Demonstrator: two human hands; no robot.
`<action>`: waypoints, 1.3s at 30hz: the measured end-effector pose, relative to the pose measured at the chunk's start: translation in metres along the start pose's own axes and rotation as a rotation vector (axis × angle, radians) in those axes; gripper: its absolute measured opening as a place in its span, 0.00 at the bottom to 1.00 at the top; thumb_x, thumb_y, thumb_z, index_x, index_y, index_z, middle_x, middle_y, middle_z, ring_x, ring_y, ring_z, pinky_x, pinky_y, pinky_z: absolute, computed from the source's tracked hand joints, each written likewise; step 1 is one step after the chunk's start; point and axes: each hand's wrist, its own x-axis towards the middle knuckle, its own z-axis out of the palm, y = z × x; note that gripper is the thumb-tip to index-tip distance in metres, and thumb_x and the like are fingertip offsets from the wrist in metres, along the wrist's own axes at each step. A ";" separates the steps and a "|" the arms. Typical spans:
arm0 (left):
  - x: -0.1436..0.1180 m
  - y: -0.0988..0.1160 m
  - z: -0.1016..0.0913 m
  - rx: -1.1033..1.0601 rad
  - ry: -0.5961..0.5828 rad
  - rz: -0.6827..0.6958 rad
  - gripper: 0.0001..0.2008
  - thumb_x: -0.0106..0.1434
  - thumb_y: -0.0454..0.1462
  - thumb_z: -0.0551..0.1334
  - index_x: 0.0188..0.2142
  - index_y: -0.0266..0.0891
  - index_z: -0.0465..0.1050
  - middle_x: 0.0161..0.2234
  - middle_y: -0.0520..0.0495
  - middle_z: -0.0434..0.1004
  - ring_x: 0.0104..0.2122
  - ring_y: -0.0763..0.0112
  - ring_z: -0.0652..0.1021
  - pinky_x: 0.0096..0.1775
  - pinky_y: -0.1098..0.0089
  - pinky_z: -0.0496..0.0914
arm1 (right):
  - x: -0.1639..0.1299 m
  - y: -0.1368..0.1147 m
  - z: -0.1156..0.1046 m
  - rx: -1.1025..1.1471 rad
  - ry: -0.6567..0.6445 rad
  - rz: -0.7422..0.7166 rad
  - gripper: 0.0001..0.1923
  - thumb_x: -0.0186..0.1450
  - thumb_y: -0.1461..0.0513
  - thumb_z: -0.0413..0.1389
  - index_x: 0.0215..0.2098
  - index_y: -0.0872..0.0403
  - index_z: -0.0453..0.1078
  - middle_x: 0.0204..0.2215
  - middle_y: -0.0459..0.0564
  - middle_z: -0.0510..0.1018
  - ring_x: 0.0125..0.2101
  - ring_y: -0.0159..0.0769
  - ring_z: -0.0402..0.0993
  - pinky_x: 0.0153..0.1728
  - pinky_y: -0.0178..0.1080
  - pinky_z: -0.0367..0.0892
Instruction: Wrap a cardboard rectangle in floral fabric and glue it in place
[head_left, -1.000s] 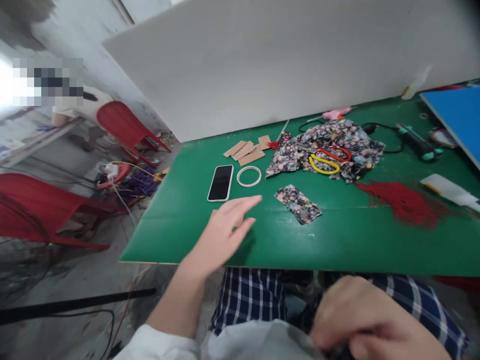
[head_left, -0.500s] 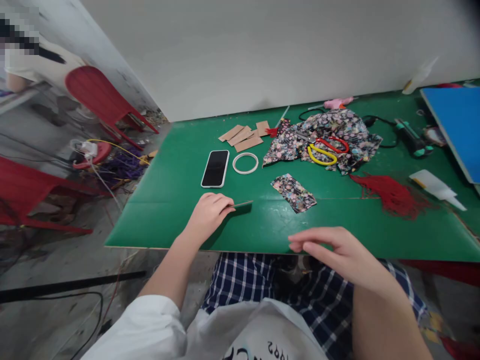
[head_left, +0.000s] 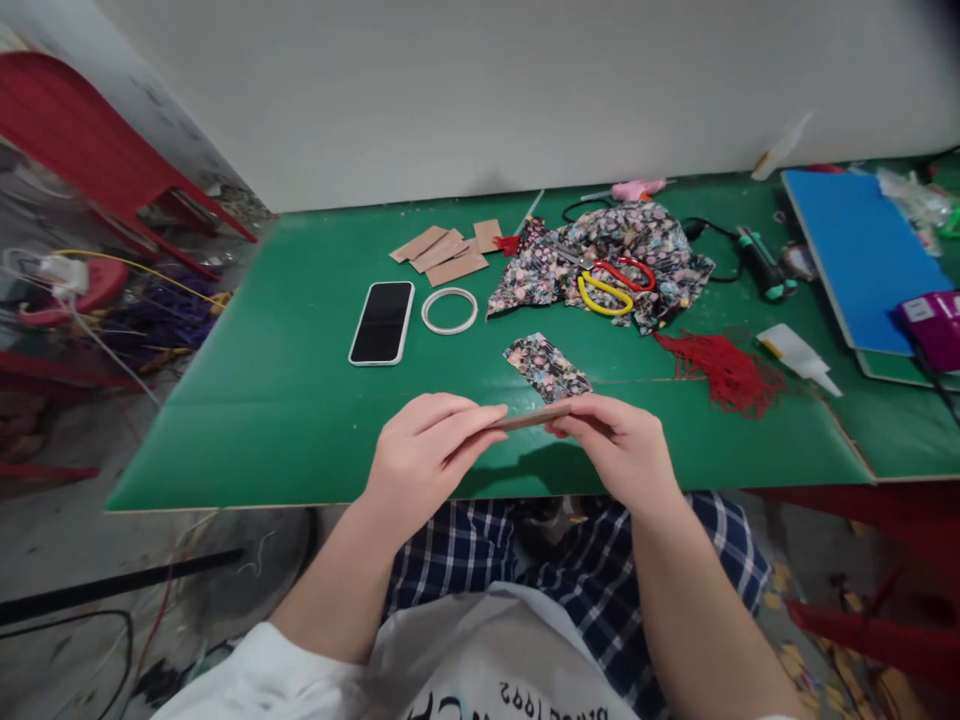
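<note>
A thin brown piece of cardboard [head_left: 531, 418] is held nearly edge-on above the front of the green table. My left hand [head_left: 427, 455] pinches its left end, and my right hand [head_left: 626, 445] pinches the right end. Just behind it lies a small floral fabric strip [head_left: 547, 366], flat on the table. Farther back, scissors [head_left: 611, 285] with one red and one yellow handle rest on a crumpled floral cloth [head_left: 652, 235]. Several brown cardboard pieces [head_left: 457, 265] lie loosely overlapped to the left of the cloth.
On the green table [head_left: 285, 420] are a phone [head_left: 382, 323], a white ring [head_left: 449, 311], red threads [head_left: 724, 372], a white glue bottle [head_left: 796, 352], a pink glue gun [head_left: 637, 189] and a green-black tool [head_left: 763, 265]. A blue board [head_left: 859, 255] lies right. A white wall stands behind.
My right hand has come up and inward to grip the cardboard's free end. My left hand has carried the piece toward the middle. The view has swung right.
</note>
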 end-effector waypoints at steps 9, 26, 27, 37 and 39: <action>-0.002 0.009 -0.004 -0.121 0.214 -0.115 0.11 0.52 0.27 0.68 0.34 0.40 0.75 0.30 0.52 0.77 0.29 0.75 0.76 0.33 0.75 0.73 | -0.003 -0.002 -0.004 0.270 0.094 0.063 0.07 0.59 0.66 0.57 0.32 0.49 0.77 0.29 0.43 0.81 0.29 0.30 0.78 0.34 0.34 0.75; -0.006 0.006 0.007 -0.550 0.153 -0.343 0.32 0.50 0.46 0.69 0.54 0.47 0.65 0.43 0.47 0.75 0.40 0.66 0.78 0.39 0.70 0.75 | -0.001 0.001 0.000 0.621 0.086 0.277 0.21 0.54 0.61 0.62 0.46 0.46 0.69 0.18 0.38 0.74 0.19 0.28 0.73 0.22 0.33 0.73; -0.006 0.004 0.010 -0.603 0.147 -0.364 0.34 0.50 0.47 0.69 0.55 0.46 0.64 0.44 0.46 0.75 0.42 0.64 0.77 0.41 0.69 0.75 | -0.001 0.001 0.001 0.656 0.062 0.309 0.22 0.54 0.61 0.62 0.47 0.46 0.69 0.18 0.38 0.74 0.19 0.28 0.73 0.21 0.32 0.72; -0.002 0.002 0.027 -0.946 0.307 -0.628 0.20 0.52 0.42 0.69 0.43 0.39 0.70 0.40 0.44 0.78 0.38 0.67 0.78 0.34 0.73 0.75 | -0.004 0.000 0.004 0.811 -0.065 0.395 0.12 0.50 0.58 0.65 0.34 0.50 0.77 0.24 0.46 0.81 0.25 0.31 0.78 0.27 0.33 0.76; 0.000 0.005 0.026 -0.916 0.320 -0.678 0.22 0.52 0.43 0.68 0.45 0.38 0.70 0.39 0.44 0.78 0.36 0.68 0.79 0.32 0.74 0.75 | -0.005 -0.001 0.003 0.793 -0.072 0.403 0.13 0.49 0.58 0.65 0.35 0.50 0.77 0.24 0.47 0.81 0.25 0.33 0.78 0.27 0.35 0.76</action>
